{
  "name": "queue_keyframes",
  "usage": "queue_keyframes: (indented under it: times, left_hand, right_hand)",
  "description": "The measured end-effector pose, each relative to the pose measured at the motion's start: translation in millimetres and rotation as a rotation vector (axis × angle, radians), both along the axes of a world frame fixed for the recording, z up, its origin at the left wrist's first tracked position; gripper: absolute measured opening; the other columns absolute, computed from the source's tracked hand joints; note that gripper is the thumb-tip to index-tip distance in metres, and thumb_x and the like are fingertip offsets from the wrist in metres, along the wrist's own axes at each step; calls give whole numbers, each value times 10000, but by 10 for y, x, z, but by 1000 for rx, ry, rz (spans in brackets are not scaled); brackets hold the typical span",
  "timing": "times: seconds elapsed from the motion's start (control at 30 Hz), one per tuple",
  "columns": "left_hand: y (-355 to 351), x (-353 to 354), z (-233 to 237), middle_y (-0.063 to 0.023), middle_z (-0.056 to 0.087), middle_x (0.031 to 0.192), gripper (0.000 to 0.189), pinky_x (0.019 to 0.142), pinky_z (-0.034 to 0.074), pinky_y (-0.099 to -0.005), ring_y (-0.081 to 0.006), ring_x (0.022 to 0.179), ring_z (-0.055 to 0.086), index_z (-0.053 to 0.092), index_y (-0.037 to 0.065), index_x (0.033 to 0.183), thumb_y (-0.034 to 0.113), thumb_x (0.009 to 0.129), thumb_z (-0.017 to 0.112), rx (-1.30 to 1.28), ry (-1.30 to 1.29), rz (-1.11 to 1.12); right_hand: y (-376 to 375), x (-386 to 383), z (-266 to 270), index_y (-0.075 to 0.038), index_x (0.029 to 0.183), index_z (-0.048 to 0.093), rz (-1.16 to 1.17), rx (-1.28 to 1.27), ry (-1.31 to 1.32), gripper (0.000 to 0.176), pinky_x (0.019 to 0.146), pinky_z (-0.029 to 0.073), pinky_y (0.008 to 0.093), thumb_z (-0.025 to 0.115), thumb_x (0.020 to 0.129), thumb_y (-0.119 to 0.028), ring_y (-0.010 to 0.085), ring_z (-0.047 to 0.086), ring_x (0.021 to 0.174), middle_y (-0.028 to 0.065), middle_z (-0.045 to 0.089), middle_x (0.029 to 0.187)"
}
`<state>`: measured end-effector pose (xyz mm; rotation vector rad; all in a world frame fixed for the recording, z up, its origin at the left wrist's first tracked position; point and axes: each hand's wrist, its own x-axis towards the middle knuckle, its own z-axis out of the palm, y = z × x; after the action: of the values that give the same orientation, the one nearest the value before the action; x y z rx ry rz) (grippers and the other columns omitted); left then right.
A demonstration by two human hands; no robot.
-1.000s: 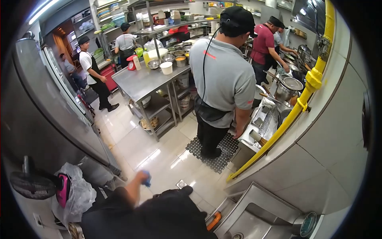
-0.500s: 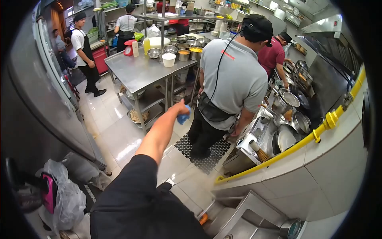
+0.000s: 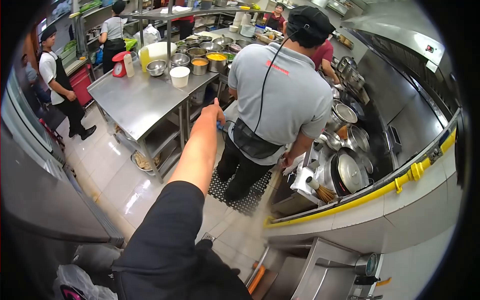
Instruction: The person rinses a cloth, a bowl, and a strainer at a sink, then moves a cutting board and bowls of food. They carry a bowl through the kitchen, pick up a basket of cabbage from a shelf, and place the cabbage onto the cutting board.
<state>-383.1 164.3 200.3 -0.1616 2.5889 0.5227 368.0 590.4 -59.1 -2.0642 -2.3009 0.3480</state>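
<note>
My left arm reaches forward from the lower left in a short black sleeve, and my left hand (image 3: 214, 114) is just behind the back of a person in a grey shirt (image 3: 280, 95). Its fingers curl around a blue cloth (image 3: 220, 127), of which only a small bit shows at the palm side. One digit sticks up at the top of the hand. Left of the hand stands a steel table (image 3: 145, 102) bearing a white tub (image 3: 180, 77) and several steel pots of food. My right hand is out of view.
Pans and a lidded pot (image 3: 350, 172) crowd the stove at right, behind a yellow pipe (image 3: 350, 200). A steel sink (image 3: 312, 280) is at lower right. Another person (image 3: 65, 90) stands at left; a plastic bag (image 3: 80, 282) lies low left. A perforated mat (image 3: 245, 197) covers part of the floor.
The view has swung right and forward, bringing the grey-shirted person nearer. My left hand has moved up and left in view, still around the blue cloth, which shows less now.
</note>
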Motion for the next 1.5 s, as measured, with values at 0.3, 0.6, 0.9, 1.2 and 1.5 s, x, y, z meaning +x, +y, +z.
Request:
queue_keyframes:
  times: [0.3, 0.6, 0.9, 1.2, 1.5]
  left_hand:
    - [-238, 179, -223, -123, 498, 1296, 1224, 950, 421, -358, -263, 1139, 527, -53, 175, 1447, 324, 556, 774, -134, 8, -99]
    - [-366, 40, -359, -135, 389, 1389, 1226, 1042, 229, -534, -309, 1272, 381, -45, 212, 1448, 395, 530, 746, -93, 6, -154]
    - [-238, -73, -725, -175, 443, 1334, 1222, 975, 387, -409, -301, 1206, 458, -64, 146, 1438, 293, 551, 764, -93, 110, -117]
    - [-1013, 2004, -4134, -79, 664, 880, 458, 702, 499, -363, -196, 760, 618, 625, 145, 1036, 305, 621, 734, 185, -247, -419]
    - [-2775, 5182, -4337, -117, 584, 958, 596, 726, 470, -362, -235, 834, 575, 337, 104, 1085, 213, 657, 737, 316, -1106, 212]
  right_hand:
    - [-24, -380, 348, 31, 1145, 542, 24, 297, 20, 456, 828, 445, 477, 345, 919, -311, 402, 567, 958, 241, 609, 1025]
    - [-433, 249, -165, -7, 1098, 551, -80, 259, -45, 515, 836, 405, 480, 272, 948, -413, 392, 535, 965, 207, 597, 1011]
    - [-277, 388, -398, -22, 1159, 534, -115, 277, -44, 540, 864, 390, 470, 253, 958, -436, 367, 529, 1009, 186, 589, 1081]
    - [-293, 431, -418, -34, 1113, 559, -88, 431, -31, 521, 805, 424, 491, 263, 958, -433, 383, 546, 966, 196, 598, 1036]
    - [-262, 471, -448, -25, 1108, 563, -105, 387, -86, 464, 827, 419, 459, 302, 955, -377, 367, 553, 963, 185, 608, 1039]
